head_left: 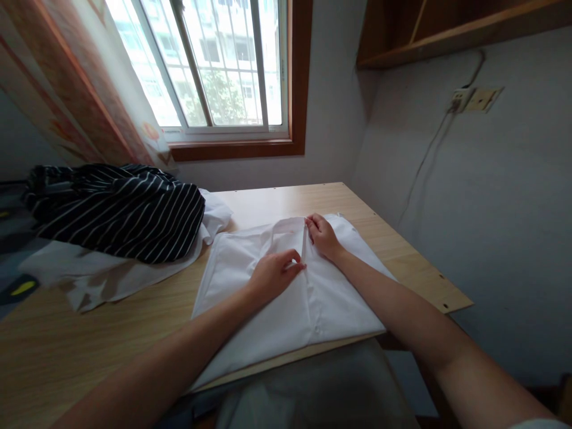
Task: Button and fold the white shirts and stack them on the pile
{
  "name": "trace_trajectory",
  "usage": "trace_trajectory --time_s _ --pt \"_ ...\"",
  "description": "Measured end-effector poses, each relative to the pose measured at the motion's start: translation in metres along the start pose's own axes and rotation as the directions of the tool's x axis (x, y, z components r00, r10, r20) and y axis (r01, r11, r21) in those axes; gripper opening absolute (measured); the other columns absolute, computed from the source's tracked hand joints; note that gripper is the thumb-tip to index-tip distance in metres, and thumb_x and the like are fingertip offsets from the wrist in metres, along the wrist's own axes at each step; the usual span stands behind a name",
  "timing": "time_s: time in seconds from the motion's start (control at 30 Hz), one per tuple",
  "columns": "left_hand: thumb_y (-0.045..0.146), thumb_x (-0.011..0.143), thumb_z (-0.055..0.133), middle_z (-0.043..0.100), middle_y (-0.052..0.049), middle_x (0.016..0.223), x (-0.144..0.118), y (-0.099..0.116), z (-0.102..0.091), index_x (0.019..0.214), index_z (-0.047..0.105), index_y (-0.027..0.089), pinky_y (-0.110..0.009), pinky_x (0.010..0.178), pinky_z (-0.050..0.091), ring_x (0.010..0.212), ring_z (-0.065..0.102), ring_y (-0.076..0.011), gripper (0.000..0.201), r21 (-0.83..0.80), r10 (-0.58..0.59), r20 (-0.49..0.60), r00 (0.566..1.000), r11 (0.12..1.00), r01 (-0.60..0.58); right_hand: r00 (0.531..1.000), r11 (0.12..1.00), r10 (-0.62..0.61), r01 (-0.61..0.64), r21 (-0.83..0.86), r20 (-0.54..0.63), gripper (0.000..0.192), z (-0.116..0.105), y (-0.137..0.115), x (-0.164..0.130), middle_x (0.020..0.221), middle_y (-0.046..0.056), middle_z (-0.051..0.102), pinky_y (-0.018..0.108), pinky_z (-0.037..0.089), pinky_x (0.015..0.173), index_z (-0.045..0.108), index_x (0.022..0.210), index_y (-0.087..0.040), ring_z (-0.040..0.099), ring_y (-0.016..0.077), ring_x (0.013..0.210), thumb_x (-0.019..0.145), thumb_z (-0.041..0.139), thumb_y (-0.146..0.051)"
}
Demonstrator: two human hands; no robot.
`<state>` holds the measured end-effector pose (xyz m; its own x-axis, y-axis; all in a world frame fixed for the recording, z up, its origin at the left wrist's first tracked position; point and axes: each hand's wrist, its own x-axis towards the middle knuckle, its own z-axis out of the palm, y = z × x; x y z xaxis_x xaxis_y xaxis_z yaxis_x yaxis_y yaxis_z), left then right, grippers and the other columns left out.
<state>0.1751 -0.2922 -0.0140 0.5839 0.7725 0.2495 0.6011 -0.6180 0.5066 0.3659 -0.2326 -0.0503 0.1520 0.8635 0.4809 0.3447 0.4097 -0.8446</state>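
A white shirt (259, 322) lies spread on the wooden table, its front strip running down the middle and a small button showing near the lower edge. My left hand (274, 274) pinches the edge of that strip about halfway up, thumb and index finger pressed together. Farther up the same strip, my right hand (320, 233) is closed on the cloth near the shirt's top edge. Between the two hands the strip is slightly raised. Whatever small part lies under the fingertips is hidden.
Left of the shirt, a dark striped garment (129, 214) is heaped over white cloth (129, 283) on the table (286, 199). A window (223, 71) and curtain (84, 77) stand behind. To the right are a wall socket (476, 99) with a hanging cord and a shelf (465, 36) above.
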Motion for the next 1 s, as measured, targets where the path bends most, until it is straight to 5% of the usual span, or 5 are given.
trace_trajectory --time_s 0.43,0.57,0.73,0.87,1.0 --pt "0.032 0.092 0.048 0.071 -0.002 0.078 -0.002 -0.004 -0.001 0.094 0.071 0.024 -0.027 0.068 0.041 0.073 0.063 -0.0180 0.024 0.109 0.039 0.029 0.999 0.993 -0.042 0.999 0.999 0.031 -0.032 0.028 0.036 0.031 -0.002 -0.002 0.000 0.049 -0.006 0.042 0.026 0.033 0.047 0.050 0.076 -0.024 0.039 0.0131 0.046 0.090 0.048 -0.051" --pt "0.035 0.092 0.049 0.069 -0.002 0.072 -0.001 -0.006 -0.011 0.092 0.072 0.025 -0.028 0.066 0.041 0.068 0.060 -0.0184 0.025 0.177 0.024 0.079 0.997 0.983 -0.038 0.989 0.990 0.117 -0.110 0.083 -0.086 0.035 -0.009 0.004 0.007 0.052 -0.007 0.041 0.026 0.033 0.046 0.047 0.077 -0.025 0.039 0.0133 0.047 0.088 0.046 -0.058" --pt "0.026 0.090 0.052 0.069 -0.008 0.094 -0.003 -0.005 -0.015 0.084 0.070 0.020 -0.039 0.090 0.041 0.092 0.060 -0.0237 0.020 0.289 0.252 0.118 0.961 0.917 -0.276 0.967 0.998 0.062 -0.061 0.008 -0.246 0.036 -0.016 0.011 0.014 0.068 -0.001 0.052 0.028 0.041 0.067 0.048 0.077 -0.023 0.049 0.0158 0.067 0.087 0.044 -0.057" --pt "0.022 0.091 0.051 0.068 -0.006 0.113 -0.012 0.012 -0.017 0.090 0.069 0.022 -0.046 0.111 0.025 0.109 0.056 -0.0230 0.017 0.099 0.419 0.201 0.885 0.891 -0.444 0.949 0.998 0.054 -0.061 -0.013 -0.311 0.032 -0.018 0.016 0.019 0.067 -0.001 0.051 0.030 0.041 0.070 0.046 0.075 -0.023 0.048 0.0169 0.068 0.089 0.042 -0.052" --pt "0.026 0.095 0.044 0.068 -0.006 0.090 -0.020 0.027 -0.022 0.094 0.066 0.019 -0.033 0.090 0.043 0.087 0.060 -0.0175 0.023 -0.144 0.440 0.355 0.825 0.898 -0.417 0.908 0.992 0.099 -0.122 -0.032 -0.407 0.030 -0.027 0.024 0.030 0.066 0.000 0.052 0.030 0.041 0.072 0.044 0.072 -0.024 0.049 0.0180 0.071 0.088 0.044 -0.049"
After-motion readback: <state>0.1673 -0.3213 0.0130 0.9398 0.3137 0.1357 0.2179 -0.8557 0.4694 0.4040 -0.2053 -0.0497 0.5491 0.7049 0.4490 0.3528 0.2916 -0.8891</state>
